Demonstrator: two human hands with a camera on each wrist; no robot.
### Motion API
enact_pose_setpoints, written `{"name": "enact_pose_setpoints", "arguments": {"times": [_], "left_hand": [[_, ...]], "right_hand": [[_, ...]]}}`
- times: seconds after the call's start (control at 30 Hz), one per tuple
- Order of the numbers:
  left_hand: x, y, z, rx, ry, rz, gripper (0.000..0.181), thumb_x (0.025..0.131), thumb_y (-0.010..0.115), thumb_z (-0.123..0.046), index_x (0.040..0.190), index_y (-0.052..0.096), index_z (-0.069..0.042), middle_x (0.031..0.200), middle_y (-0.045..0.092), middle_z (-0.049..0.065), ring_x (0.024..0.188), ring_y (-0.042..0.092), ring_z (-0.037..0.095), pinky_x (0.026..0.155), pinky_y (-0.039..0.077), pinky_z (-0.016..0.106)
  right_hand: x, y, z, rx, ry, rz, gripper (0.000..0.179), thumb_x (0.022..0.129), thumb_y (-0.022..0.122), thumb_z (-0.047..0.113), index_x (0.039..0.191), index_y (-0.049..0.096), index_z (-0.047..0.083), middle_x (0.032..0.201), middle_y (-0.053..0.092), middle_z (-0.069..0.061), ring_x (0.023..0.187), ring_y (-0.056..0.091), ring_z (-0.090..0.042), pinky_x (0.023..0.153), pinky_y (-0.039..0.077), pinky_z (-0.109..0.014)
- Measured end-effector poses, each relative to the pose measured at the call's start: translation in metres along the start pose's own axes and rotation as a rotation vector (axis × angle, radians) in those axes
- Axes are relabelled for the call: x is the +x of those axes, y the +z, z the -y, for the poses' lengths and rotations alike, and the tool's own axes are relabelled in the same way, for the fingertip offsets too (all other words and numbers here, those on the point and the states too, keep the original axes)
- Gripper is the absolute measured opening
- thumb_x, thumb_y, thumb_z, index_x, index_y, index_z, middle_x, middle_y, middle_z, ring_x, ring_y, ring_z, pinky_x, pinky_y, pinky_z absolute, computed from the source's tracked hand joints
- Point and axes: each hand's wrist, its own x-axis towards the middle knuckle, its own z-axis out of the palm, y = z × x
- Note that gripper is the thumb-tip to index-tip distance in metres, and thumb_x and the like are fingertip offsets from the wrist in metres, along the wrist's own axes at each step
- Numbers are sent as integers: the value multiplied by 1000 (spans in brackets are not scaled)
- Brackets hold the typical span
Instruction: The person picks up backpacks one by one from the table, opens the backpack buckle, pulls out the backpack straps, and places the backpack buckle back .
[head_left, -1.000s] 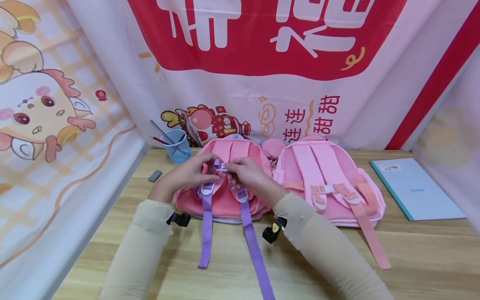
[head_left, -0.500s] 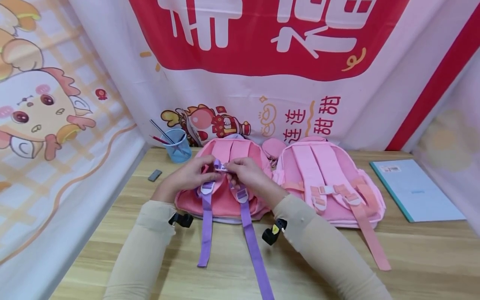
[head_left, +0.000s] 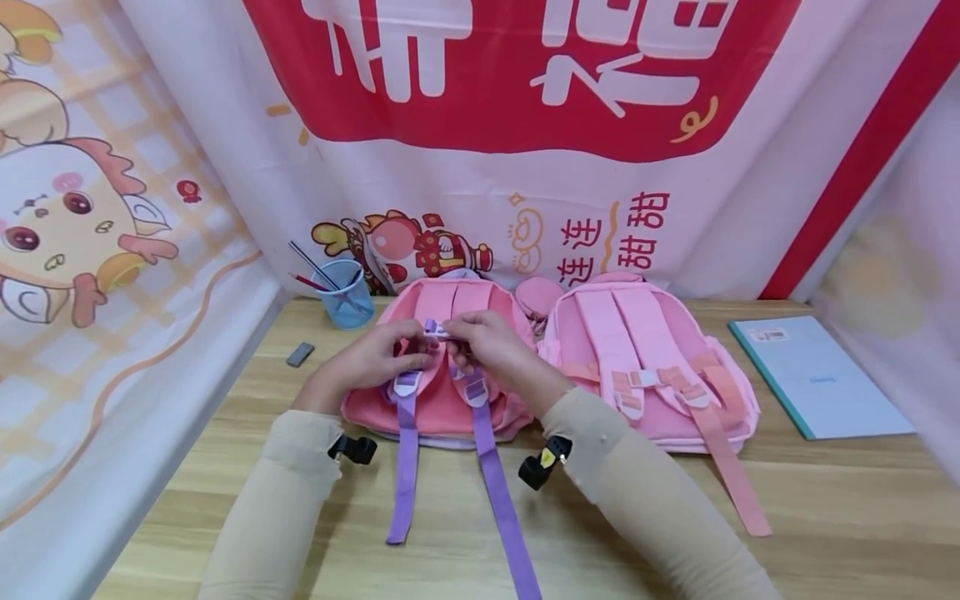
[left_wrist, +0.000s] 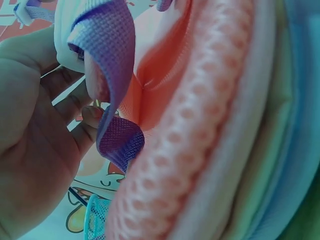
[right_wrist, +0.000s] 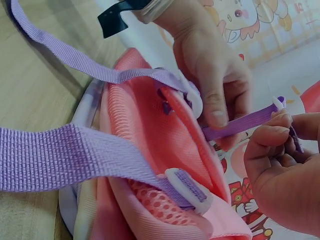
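Observation:
A coral-pink backpack [head_left: 442,417] lies with its shoulder straps facing up. Above it, my right hand [head_left: 491,346] pinches a small white buckle [head_left: 435,332] on a short purple chest strap [right_wrist: 245,121]. My left hand [head_left: 371,358] is across from it, thumb and fingers holding the same strap farther along, as the right wrist view shows. In the left wrist view, the left hand [left_wrist: 40,120] is beside a white strap adjuster [left_wrist: 67,37] and a looped purple webbing [left_wrist: 110,60]. Two long purple strap tails [head_left: 495,475] hang toward the front. Fingers partly hide the buckle.
A second pink backpack [head_left: 585,333] with an orange strap tail [head_left: 727,467] stands to the right. A light blue notebook [head_left: 832,383] lies at far right. At back left are a blue mesh pen cup [head_left: 348,304] and a grey eraser-like block [head_left: 300,354].
The head view has shifted slightly, so everything sits a little farther left. Both hands keep their hold, and the white buckle has tilted a little between them. The backpacks stay in place.

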Motion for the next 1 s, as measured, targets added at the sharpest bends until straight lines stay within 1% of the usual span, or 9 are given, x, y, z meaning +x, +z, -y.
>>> {"name": "enact_pose_setpoints", "arguments": {"times": [0.17,0.3,0.4,0.6,0.73,0.8,0.87,0.93,1.0], "left_hand": [[2,0,1,19,-3,17,18,104,75,-22,122,75,-22,110,70,-1,103,60,21,94,52,39],[4,0,2,29,-29,45,18,104,75,-20,122,76,-21,109,71,0,102,61,22,91,53,39],[4,0,4,41,-45,58,19,103,75,-21,122,76,-20,108,71,0,101,60,22,89,53,38],[2,1,6,34,-64,63,19,103,76,-21,122,76,-21,108,70,0,100,60,21,89,52,37],[1,1,5,13,-71,64,21,103,75,-22,124,75,-21,111,71,1,102,63,22,94,54,41],[0,0,3,1,-69,44,25,104,75,-25,128,73,-20,115,71,2,106,64,23,99,55,44],[-2,-2,2,-28,-74,4,31,104,75,-29,133,72,-20,118,71,3,110,64,24,101,55,46],[-4,-5,0,-60,-65,-48,35,104,74,-30,137,70,-18,119,71,4,112,64,25,101,54,47],[-6,-7,-3,-83,-38,-101,36,105,73,-30,138,70,-16,118,71,6,110,63,26,97,55,46]], "right_hand": [[-4,0,8,14,-12,-14,25,114,52,18,96,65,6,74,58,-1,61,48,-13,55,41,-24],[-5,0,9,64,-16,-10,24,114,51,16,98,64,5,73,57,-1,60,48,-12,54,41,-24],[-4,1,10,78,-19,-5,23,114,51,16,100,65,4,74,57,-1,60,47,-11,53,40,-23],[-3,0,7,58,-12,-3,23,115,51,16,103,66,3,76,58,-2,62,49,-13,56,42,-25],[-4,-1,5,52,-11,-2,24,115,51,18,103,66,3,77,58,-3,63,50,-14,57,44,-25],[-4,-1,4,47,-13,-5,23,115,52,18,104,66,3,78,58,-2,64,50,-14,58,45,-25],[-4,-1,3,37,-12,-6,23,115,52,19,104,66,4,78,58,-2,64,51,-13,58,45,-25],[-3,-1,3,19,-11,-6,23,114,53,21,105,67,4,79,59,-2,64,51,-13,59,46,-25],[-3,-1,2,0,-11,-4,24,114,53,22,105,67,5,79,59,-2,65,51,-13,59,46,-25]]}}
